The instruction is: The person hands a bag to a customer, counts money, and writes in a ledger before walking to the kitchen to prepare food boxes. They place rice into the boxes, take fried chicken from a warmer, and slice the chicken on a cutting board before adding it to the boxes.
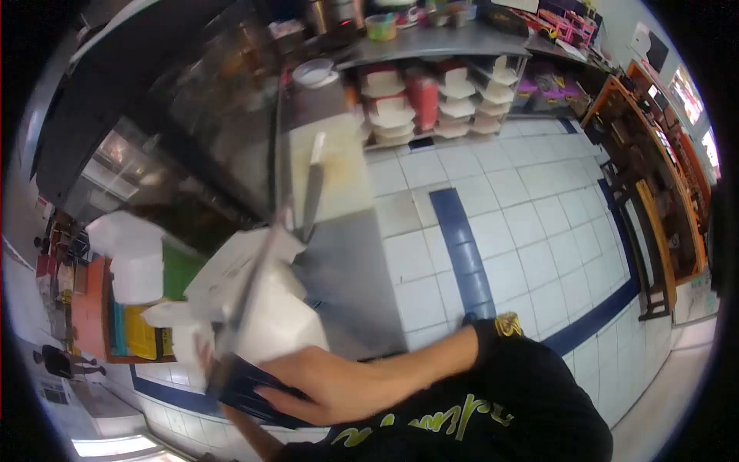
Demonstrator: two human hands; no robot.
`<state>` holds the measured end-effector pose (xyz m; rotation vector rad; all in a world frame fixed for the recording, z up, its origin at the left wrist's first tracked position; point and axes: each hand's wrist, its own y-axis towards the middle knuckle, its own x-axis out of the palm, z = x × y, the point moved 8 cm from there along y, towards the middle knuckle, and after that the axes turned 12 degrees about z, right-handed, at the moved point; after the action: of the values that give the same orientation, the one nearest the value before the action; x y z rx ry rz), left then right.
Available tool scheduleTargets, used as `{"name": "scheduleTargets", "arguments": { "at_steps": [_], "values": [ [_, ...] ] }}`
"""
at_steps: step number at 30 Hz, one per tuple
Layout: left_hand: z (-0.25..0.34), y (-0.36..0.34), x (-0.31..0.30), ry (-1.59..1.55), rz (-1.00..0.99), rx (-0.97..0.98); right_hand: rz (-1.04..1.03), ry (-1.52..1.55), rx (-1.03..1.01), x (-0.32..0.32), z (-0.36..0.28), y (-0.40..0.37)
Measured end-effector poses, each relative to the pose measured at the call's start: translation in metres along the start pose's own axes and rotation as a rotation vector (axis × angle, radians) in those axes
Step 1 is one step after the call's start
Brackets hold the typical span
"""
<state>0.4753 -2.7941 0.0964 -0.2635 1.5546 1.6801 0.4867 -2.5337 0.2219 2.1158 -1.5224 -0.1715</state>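
My right hand [312, 385] reaches in from the right, its fingers curled at a dark object that blur keeps me from making out. A long blurred strip [250, 292] runs upward from there, across a white open box [285, 316]. My left hand [204, 358] is smeared by motion at the left side of this box, and its fingers cannot be read. Beyond the box, a knife [314, 185] with a white handle lies on a stained cutting board [346, 169], on a metal counter [350, 269].
Another open white box [138, 269] stands at the left, near a yellow crate [146, 335]. White boxes [392, 115] are stacked under the far metal shelf [431, 45]. A bowl [313, 73] sits past the board. A wooden bench [654, 239] stands at the right. A person [61, 360] is at far left.
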Motion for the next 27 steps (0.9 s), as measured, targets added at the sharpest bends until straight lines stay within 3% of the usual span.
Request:
{"name": "scheduleTargets", "arguments": {
  "at_steps": [1, 3, 4, 5, 6, 7, 8, 9, 12, 15, 17, 18, 19, 21, 22, 23, 25, 27],
  "values": [
    [0.018, 0.005, -0.013, 0.06, 0.14, -0.009, 0.015, -0.048, -0.058, -0.03, -0.006, -0.013],
    [0.08, 0.025, -0.03, 0.113, 0.406, -0.314, 0.081, -0.212, -0.06, -0.1, -0.01, -0.035],
    [0.109, 0.021, -0.017, 0.124, 0.437, -0.243, 0.141, -0.361, -0.045, -0.136, -0.001, -0.047],
    [0.16, 0.03, 0.008, 0.106, 0.387, -0.094, 0.121, -0.462, 0.059, -0.17, 0.007, -0.057],
    [0.21, 0.035, 0.047, -0.043, 0.152, -0.056, 0.177, -0.523, 0.118, -0.204, 0.008, -0.064],
    [0.265, 0.05, 0.099, -0.47, -0.034, -0.12, 0.226, -0.579, 0.184, -0.236, 0.009, -0.073],
    [0.324, 0.064, 0.141, -0.654, -0.174, -0.121, 0.185, -0.563, 0.208, -0.258, 0.008, -0.083],
    [0.364, 0.063, 0.183, -0.646, -0.396, -0.1, 0.138, -0.616, 0.31, -0.283, 0.016, -0.093],
    [0.431, 0.05, 0.273, -0.748, -0.48, -0.127, 0.101, -0.643, 0.454, -0.363, 0.033, -0.106],
    [0.473, 0.081, 0.318, -0.723, -0.407, -0.134, 0.144, -0.575, 0.479, -0.445, 0.041, -0.1],
    [0.495, 0.109, 0.347, -0.54, -0.489, -0.032, 0.13, -0.393, 0.794, -0.494, 0.064, -0.099],
    [0.501, 0.125, 0.364, -0.559, -0.466, -0.034, 0.23, -0.175, 0.737, -0.516, 0.069, -0.087],
    [0.501, 0.138, 0.385, -0.547, -0.466, -0.045, 0.216, -0.167, 0.742, -0.542, 0.084, -0.079],
    [0.503, 0.167, 0.431, -0.64, -0.44, -0.063, 0.294, 0.207, 1.049, -0.585, 0.123, -0.066],
    [0.494, 0.18, 0.454, -0.632, -0.443, -0.069, 0.365, 0.225, 1.045, -0.601, 0.136, -0.048],
    [0.491, 0.197, 0.48, -0.659, -0.406, -0.068, 0.357, 0.23, 1.053, -0.618, 0.148, -0.024],
    [0.478, 0.238, 0.528, -0.688, -0.37, -0.075, 0.239, -0.368, 0.728, -0.663, 0.154, 0.042],
    [0.471, 0.294, 0.573, -0.77, -0.286, -0.083, 0.277, -0.543, 0.644, -0.717, 0.159, 0.098]
  ]
}}
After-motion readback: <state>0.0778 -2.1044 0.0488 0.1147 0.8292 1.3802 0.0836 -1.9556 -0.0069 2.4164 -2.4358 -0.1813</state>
